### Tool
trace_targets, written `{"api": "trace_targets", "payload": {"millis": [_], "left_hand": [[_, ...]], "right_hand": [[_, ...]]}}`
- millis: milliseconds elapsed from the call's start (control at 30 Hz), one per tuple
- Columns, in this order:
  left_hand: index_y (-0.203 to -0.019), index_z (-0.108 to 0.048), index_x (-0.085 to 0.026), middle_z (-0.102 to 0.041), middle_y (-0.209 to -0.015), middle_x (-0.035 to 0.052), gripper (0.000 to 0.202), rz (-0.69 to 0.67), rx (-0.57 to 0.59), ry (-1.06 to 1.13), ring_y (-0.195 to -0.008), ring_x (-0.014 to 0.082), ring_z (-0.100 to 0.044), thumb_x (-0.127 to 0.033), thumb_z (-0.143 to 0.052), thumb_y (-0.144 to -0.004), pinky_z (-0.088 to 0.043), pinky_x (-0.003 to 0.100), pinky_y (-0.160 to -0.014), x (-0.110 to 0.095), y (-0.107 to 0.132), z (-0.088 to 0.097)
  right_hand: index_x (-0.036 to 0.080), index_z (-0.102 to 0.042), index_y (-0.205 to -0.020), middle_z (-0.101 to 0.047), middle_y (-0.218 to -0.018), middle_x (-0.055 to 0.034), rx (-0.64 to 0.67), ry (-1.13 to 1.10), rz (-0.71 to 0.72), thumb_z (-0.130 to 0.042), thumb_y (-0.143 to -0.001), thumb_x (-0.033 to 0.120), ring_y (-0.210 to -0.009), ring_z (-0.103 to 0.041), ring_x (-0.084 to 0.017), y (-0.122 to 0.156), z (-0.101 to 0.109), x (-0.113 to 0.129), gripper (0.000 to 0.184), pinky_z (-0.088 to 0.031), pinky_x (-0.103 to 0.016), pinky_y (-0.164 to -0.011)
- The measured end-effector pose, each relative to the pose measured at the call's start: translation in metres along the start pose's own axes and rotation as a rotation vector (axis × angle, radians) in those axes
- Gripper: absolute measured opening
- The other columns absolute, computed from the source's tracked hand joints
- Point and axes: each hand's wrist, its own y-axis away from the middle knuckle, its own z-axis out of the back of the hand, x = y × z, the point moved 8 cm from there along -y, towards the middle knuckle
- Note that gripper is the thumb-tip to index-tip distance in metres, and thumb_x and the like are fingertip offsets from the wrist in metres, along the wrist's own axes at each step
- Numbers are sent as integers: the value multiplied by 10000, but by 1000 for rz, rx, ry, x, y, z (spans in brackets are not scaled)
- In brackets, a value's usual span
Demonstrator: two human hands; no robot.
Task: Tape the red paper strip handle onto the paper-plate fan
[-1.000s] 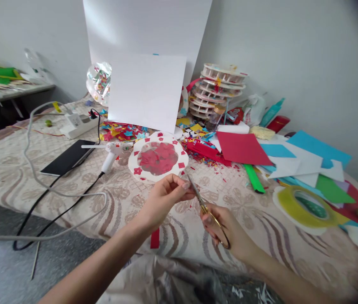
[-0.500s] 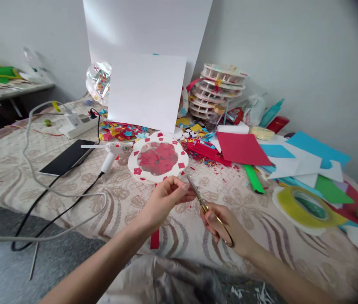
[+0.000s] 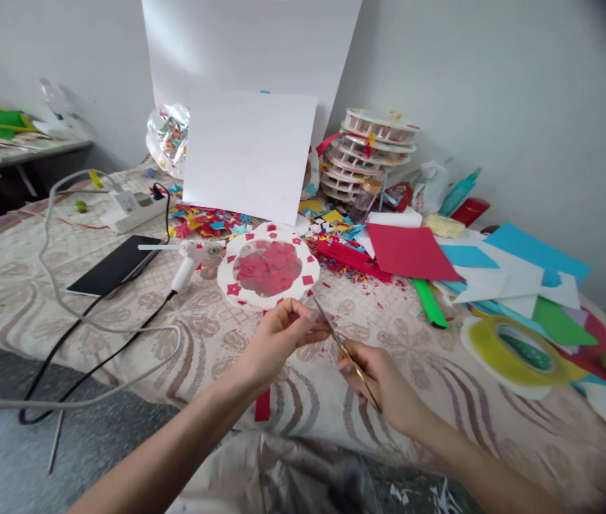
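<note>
My right hand (image 3: 380, 382) grips gold-handled scissors (image 3: 343, 348), whose blades point up and left beside the fingertips of my left hand (image 3: 289, 334). My left hand is closed in a pinch; whatever it holds is too small or hidden to make out. Just beyond it lies a white scalloped disc (image 3: 309, 268) with a clear middle, red shapes around its rim and red pieces in the centre. A red strip (image 3: 263, 405) runs from near the disc, under my left wrist, toward the table's front edge.
Left of the disc is a white glue gun (image 3: 183, 275) by a black slab (image 3: 113, 266), with cables trailing off the table. Coloured scraps (image 3: 211, 223) lie behind. To the right are red paper (image 3: 412, 251), a tape roll (image 3: 519, 350) and a tiered white structure (image 3: 370, 153).
The scissors have turned in my right hand, so their handles now show more edge-on, and the blades lean slightly left. My left hand has barely moved.
</note>
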Motion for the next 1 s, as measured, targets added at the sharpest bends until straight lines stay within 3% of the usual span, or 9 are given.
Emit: {"api": "trace_targets", "payload": {"millis": [100,167,333,467,633,1000], "left_hand": [[-755,-547,-157,-708,-881,53,273,-2,-6,8,-861,156,-679,-339,-751,-762,-520,331,-874,1,1,1],[-753,-547,-156,-709,-889,56,279,0,-14,11,-843,149,-678,-339,-758,-754,-520,329,-872,2,1,1],[-751,-551,-154,-697,-836,39,278,11,-18,10,-762,127,-671,-336,-761,-749,-526,314,-838,3,1,2],[-742,-550,-155,-689,-812,30,279,32,-18,26,-744,125,-671,-335,-763,-748,-529,314,-835,3,3,1],[-736,-546,-153,-690,-807,30,286,51,-12,69,-739,123,-676,-317,-780,-733,-534,303,-827,2,5,0],[-734,-528,-162,-684,-805,22,288,44,-20,107,-777,133,-676,-309,-776,-737,-532,320,-852,1,10,0]], "right_hand": [[208,-467,-736,-514,-596,5,-69,213,93,-540,-833,628,-563,-480,-161,-2,9,9,437,-356,-263,-549],[207,-464,-734,-526,-619,-2,-52,233,106,-524,-844,633,-579,-471,-161,-3,9,8,444,-347,-264,-556],[212,-384,-704,-358,-562,53,148,-55,84,-406,-819,786,-483,-320,-97,-1,-3,3,586,-291,-228,-455],[205,-389,-721,-366,-569,57,268,-234,13,-376,-798,823,-476,-328,-85,5,-10,2,623,-330,-218,-457],[187,-426,-733,-376,-579,51,331,-308,39,-375,-814,808,-472,-331,-75,5,-12,4,629,-332,-206,-452],[212,-361,-654,-321,-486,78,217,-222,-94,-419,-694,892,-393,-242,-49,4,-9,1,684,-259,-185,-357]]}}
